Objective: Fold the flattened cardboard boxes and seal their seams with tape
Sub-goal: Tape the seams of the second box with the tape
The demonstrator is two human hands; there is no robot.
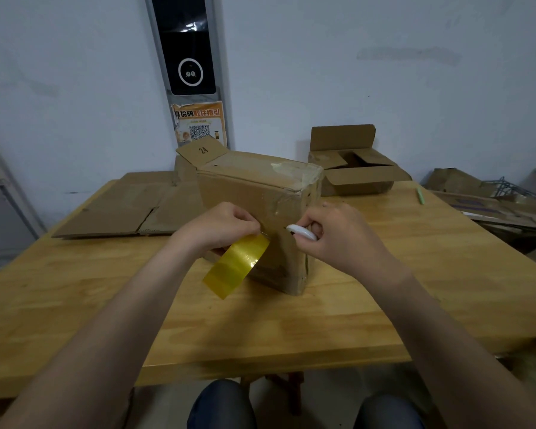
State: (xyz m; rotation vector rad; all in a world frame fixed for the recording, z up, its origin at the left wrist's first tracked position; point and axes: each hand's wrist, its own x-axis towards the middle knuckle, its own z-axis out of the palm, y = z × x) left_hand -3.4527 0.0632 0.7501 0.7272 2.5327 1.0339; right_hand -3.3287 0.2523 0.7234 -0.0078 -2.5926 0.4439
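Flat cardboard (127, 209) lies by the far left edge of the table (415, 289), not yet folded. The left hand (220, 226) curls its fingers round the yellow tape roll (235, 266), close against the near side of the folded box (254, 193) in the middle of the table. The right hand (331, 239) pinches a small white tool (302, 232), maybe a cutter, at that same side, so this looks like the taping step, and next the tape needs cutting and pressing flat.

Most of the white tool (302, 233) is hidden under right hand (331, 233) fingers; kind unclear. Upper tape roll (235, 264) is covered by left hand (223, 224). Lower left corner of box (248, 193) is behind the roll. Frame edges cut the counter (75, 305) left and right.
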